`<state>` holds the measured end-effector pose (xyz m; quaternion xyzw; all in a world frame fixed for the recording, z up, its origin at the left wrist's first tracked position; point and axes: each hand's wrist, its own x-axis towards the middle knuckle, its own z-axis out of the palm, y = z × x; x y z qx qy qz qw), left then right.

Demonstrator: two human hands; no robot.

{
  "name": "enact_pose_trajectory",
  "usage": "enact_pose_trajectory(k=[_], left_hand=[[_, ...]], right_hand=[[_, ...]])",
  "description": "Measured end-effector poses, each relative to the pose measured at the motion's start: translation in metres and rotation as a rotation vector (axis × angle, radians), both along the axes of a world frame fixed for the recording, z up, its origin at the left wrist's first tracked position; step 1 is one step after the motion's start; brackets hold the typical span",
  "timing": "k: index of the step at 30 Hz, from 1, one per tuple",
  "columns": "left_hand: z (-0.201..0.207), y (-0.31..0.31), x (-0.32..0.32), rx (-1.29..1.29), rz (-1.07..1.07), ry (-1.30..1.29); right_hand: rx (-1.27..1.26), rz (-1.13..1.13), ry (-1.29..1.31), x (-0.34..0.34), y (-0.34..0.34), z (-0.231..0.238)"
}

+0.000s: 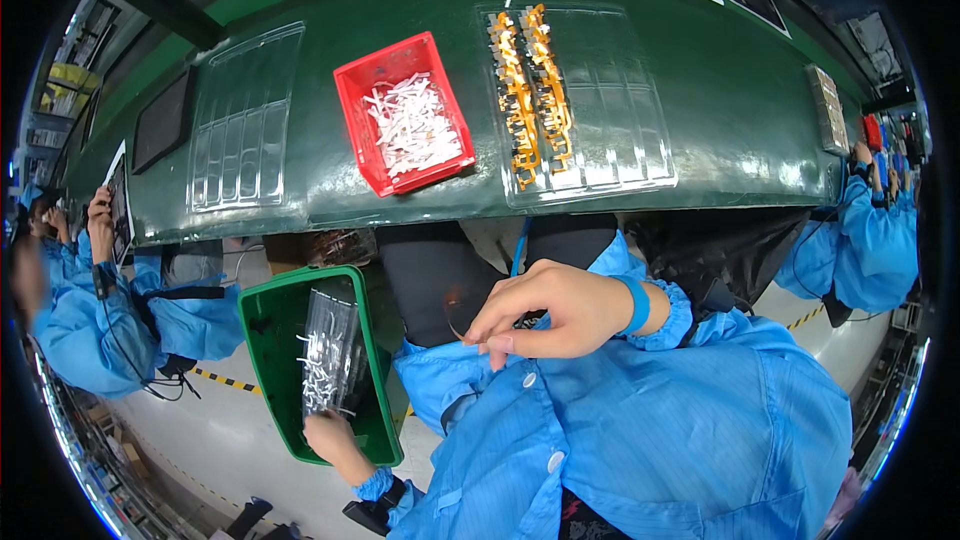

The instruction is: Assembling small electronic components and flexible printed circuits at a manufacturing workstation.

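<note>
Below, left hand [330,437] grips a clear tray [328,350] — white-flecked, upright.

The tabletop [700,90] across the upper frame was dark green and glossy. On it, at upper centre, a bright red bin [352,105] held white strips [415,125]. To its right, a clear plastic tray [620,110] carried orange-yellow and black parts [530,90]. At upper left lay another clear tray [245,120], colourless, beside a black panel [162,122]. At lower left, a green bin [265,340] held a transparent bag [330,345] of white pieces. The person's smock [650,440] at lower centre was bright blue with white buttons, and a blue wristband [636,302] showed. The floor [200,430] at lower left was pale grey with a yellow-and-black striped line [225,378].
</note>
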<state>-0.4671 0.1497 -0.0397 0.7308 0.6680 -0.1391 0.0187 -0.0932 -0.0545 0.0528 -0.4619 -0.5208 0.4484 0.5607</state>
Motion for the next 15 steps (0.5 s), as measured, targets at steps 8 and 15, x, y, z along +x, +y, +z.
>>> enact_pose_trajectory(k=[8, 15], left_hand=[[0.067, -0.04, 0.133, -0.475, -0.198, -1.533], [0.076, -0.077, 0.169, -1.329, -0.201, -1.745]], right_hand=[[-0.046, 0.115, 0.096, 0.0, -0.001, 0.004], [-0.036, 0.129, 0.094, 0.0, -0.014, -0.003]])
